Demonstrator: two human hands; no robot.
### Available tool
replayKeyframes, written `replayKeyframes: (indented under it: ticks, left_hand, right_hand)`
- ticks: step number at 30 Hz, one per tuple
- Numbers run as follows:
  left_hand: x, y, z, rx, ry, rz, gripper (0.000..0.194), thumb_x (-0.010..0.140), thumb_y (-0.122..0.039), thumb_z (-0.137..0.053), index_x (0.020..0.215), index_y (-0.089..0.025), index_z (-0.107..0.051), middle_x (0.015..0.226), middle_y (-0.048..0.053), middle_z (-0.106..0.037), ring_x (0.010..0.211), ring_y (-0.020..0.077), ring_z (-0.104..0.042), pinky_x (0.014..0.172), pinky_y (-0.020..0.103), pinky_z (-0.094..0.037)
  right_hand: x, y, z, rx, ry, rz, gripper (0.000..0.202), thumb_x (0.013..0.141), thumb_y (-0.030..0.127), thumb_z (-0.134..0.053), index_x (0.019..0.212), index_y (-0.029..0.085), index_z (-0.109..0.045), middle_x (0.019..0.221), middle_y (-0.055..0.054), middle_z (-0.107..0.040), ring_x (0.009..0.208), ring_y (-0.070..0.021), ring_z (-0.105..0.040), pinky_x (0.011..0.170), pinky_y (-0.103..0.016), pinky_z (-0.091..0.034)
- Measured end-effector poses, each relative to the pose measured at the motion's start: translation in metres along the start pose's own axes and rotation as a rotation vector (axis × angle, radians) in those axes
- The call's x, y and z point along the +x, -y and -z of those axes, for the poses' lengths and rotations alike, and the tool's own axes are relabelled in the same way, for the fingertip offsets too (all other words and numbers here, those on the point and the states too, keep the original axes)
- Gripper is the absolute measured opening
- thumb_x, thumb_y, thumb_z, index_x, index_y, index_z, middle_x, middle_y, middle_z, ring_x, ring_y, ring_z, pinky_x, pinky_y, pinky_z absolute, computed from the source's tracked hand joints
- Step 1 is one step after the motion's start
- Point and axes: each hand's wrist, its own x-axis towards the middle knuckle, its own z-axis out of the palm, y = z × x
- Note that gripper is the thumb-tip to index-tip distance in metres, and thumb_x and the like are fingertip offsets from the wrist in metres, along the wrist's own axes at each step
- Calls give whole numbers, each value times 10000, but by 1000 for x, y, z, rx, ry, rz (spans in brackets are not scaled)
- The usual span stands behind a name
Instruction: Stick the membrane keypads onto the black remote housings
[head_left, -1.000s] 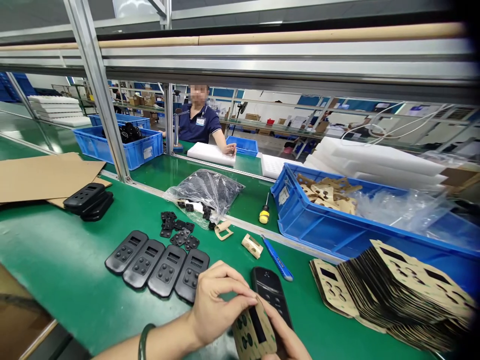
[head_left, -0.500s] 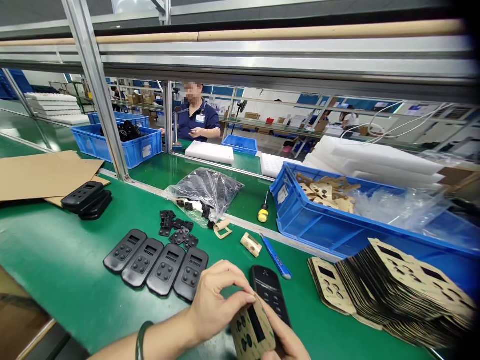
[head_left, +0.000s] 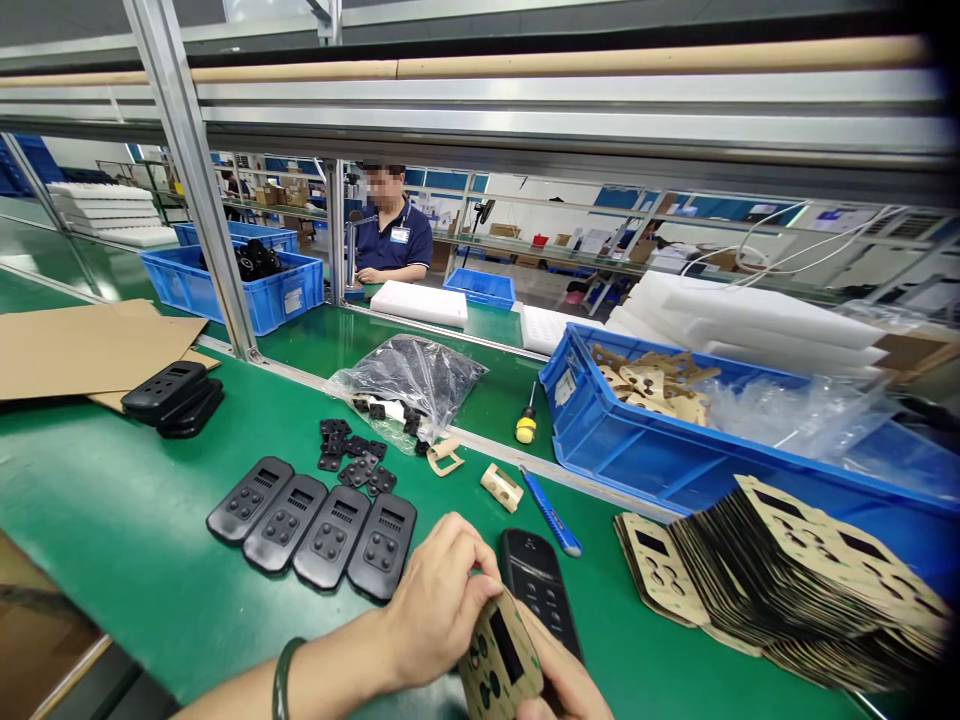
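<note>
A: anything changed?

B: a bit. Left hand (head_left: 439, 600) has been curled in tighter than half a second ago, with the sheet's (head_left: 496, 665) top edge pinched between thumb and fingers. Its far side is clamped in the right hand (head_left: 566, 675), thumb on the face. So that edge is probably what's being worked at.

A: where, and what material?

B: held low over the green bench (head_left: 187, 620), just by a glossy black handset (head_left: 541, 580). Tan, papery-looking, rounded corners, dark rectangular window, round holes. Similar ones are piled in a slumped stack (head_left: 795, 580).
</note>
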Motion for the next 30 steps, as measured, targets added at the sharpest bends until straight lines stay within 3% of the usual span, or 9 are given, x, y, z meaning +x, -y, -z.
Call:
replayKeyframes:
  ticks: [6,9,13,17,20,23,26,28,30]
  left_hand:
    - [-1,-2,1,-179,67,15,250,952,-354,-343,820,-189,-477,838,52,-514,828,175,-493,760,308,-407]
    - [3,-1,-2,-620,107,264,342,896,-522,-446,870,-182,-468,811,42,-566,756,149,-538,726,301,-429]
    - [9,4,-5,-1014,164,633,612,596,-581,-762,932,-185,-438,652,-34,-584,536,90,-531,587,247,-437]
    - [11,12,-1,-910,204,727,635,487,-466,-835,942,-142,-533,622,-27,-596,492,86,-518,517,229,-429]
    - [14,21,4,-737,224,741,499,554,-382,-784,932,-93,-632,624,5,-613,493,95,-524,466,204,-382]
    - [20,30,8,-460,172,692,333,696,-336,-667,893,-67,-675,602,24,-614,484,102,-522,455,203,-366]
    - [29,33,14,-159,144,575,304,831,-266,-515,1047,-113,-665,879,88,-682,657,145,-616,589,255,-478]
    - [32,30,21,58,159,488,379,838,-190,-506,1205,-203,-600,1197,97,-602,924,187,-619,789,304,-493]
    - [32,25,28,305,162,456,485,812,-146,-548,1294,-201,-530,1330,132,-495,1134,268,-517,958,405,-413]
  right_hand:
    - [1,-1,12,38,-185,-88,566,833,556,-578,1292,224,-567,1203,-95,-649,1168,-300,-554,956,-370,-481]
    - [5,4,18,-62,-240,-10,539,792,490,-668,1269,254,-586,1242,-80,-620,1166,-315,-546,978,-401,-464]
    - [7,12,15,-204,-183,82,462,723,393,-766,1165,311,-661,1166,-60,-648,1121,-321,-557,993,-436,-445]
    - [5,13,21,15,-244,7,501,682,475,-781,1140,300,-673,1159,-71,-658,1115,-332,-564,995,-456,-443]
    - [9,16,42,377,-581,-95,566,682,541,-755,1186,319,-624,1150,-39,-671,1142,-307,-560,951,-438,-489]
    - [18,24,63,576,-898,-82,489,705,629,-680,1118,373,-635,1240,69,-618,1290,-214,-426,1014,-343,-453]
    - [23,29,68,567,-902,-45,413,764,638,-608,1095,393,-630,1347,129,-523,1340,-158,-348,1059,-303,-410]
    - [22,28,62,542,-858,-59,389,817,592,-590,1137,371,-612,1361,98,-518,1299,-169,-416,1045,-312,-430]
    - [20,23,54,534,-828,-99,403,848,549,-584,1189,336,-590,1353,51,-536,1260,-184,-468,1016,-303,-457]
